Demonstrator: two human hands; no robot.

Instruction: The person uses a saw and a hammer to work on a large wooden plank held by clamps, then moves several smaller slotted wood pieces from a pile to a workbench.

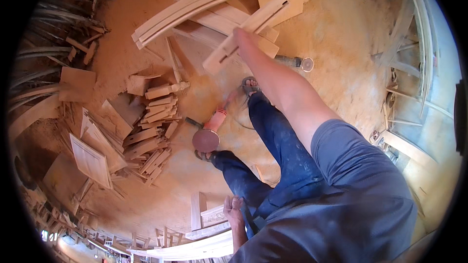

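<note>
My right hand [242, 36] reaches far forward and grips a long pale wooden piece with a slot cut in its end [253, 23], which leans over a stack of curved wooden mouldings [195, 5]. My left hand [233, 208] hangs low beside my blue trouser leg, close to an upright wooden block [197, 208] and a carved wooden panel [213, 215]. Its fingers point down and I cannot see whether they hold anything. A red-bodied angle grinder with a round sanding disc [207, 139] lies on the sawdust floor between my sandalled feet.
A heap of short wooden offcuts and flat panels [146, 131] lies to the left. A second grinder [295, 62] lies to the right of the mouldings. Curved frames line the left edge [39, 73], and window-like frames stand at the right [414, 68]. Sawdust covers the floor.
</note>
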